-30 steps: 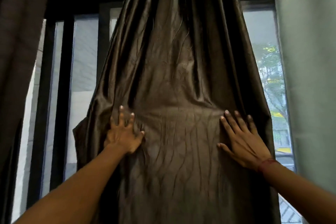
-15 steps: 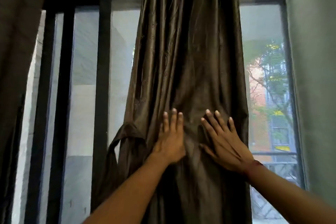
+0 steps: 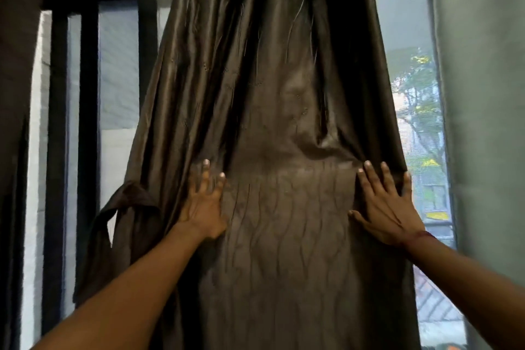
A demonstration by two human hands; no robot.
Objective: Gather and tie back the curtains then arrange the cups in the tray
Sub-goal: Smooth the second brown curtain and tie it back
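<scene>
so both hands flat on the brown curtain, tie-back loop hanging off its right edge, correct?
No: the head view shows the tie-back loop at the left edge of the curtain. The left hand and right hand do lie flat on it.

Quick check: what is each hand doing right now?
Left hand: open, fingers flat on the curtain.
Right hand: open, fingers spread on the curtain.

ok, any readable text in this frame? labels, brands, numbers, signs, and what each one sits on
None readable.
Brown curtain: only wavy stitching, no lettering or tag in view.
Left hand and right hand, flat on the curtain: no text.
Yellow patch outside the window: could be a sign, too blurred to read.
</scene>
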